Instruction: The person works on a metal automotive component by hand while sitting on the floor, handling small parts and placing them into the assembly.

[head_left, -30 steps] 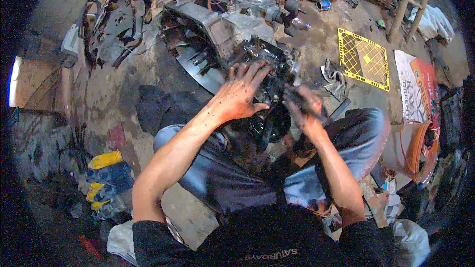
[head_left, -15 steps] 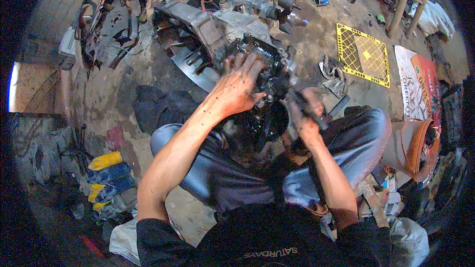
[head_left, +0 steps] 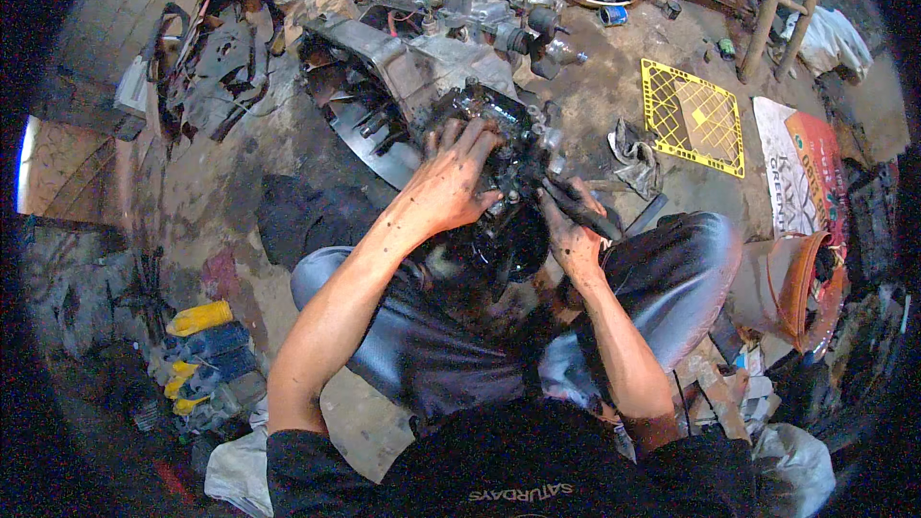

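Observation:
A grey cast-metal gearbox [head_left: 413, 62] with a wide bell-shaped housing lies before me, its near end black and wet with oil. My left hand [head_left: 451, 173] rests over this oily end [head_left: 508, 120], fingers bent around its edge and thumb toward the middle. On the near right side of it, my right hand [head_left: 578, 235] closes around a dark elongated tool [head_left: 597, 218], whose tip against the oily parts is hard to make out. Both hands are smeared with black grease. A black oily part [head_left: 523, 245] shows between my hands, just above my lap.
A yellow plastic grid [head_left: 693, 117] and a crumpled grey rag [head_left: 633, 155] lie to the right. Beside my right knee are a dark bar [head_left: 646, 215] and a brown bucket [head_left: 782, 288]. Yellow-capped bottles [head_left: 200, 317] sit at left. Metal parts [head_left: 216, 67] lie far left.
My right hand, blurred before, has moved slightly left and in against the oily end. My left hand keeps its place on the gearbox. The whole view has shifted a little.

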A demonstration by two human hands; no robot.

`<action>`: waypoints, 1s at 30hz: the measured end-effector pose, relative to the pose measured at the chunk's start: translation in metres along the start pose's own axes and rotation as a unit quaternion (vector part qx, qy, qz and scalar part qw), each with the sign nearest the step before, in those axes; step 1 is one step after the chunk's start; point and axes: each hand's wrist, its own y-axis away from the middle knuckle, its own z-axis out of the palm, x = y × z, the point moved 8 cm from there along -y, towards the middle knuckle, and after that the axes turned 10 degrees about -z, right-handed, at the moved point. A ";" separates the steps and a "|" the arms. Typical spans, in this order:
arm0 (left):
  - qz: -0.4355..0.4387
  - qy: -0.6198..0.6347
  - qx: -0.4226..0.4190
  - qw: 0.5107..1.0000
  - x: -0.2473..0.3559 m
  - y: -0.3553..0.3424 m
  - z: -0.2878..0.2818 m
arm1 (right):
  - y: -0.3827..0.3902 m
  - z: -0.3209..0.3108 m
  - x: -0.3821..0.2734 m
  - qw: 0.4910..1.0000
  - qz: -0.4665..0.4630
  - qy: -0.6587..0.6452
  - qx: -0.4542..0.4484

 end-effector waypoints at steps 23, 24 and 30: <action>0.006 0.001 0.011 1.000 -0.002 0.006 0.003 | 0.011 -0.001 -0.013 0.996 -0.085 0.004 0.016; 0.006 -0.002 0.008 1.000 -0.002 0.007 0.002 | 0.014 0.005 -0.003 0.998 -0.052 -0.026 -0.032; 0.012 -0.018 0.016 1.000 -0.002 0.010 0.003 | 0.023 0.011 -0.004 0.984 -0.157 0.006 -0.079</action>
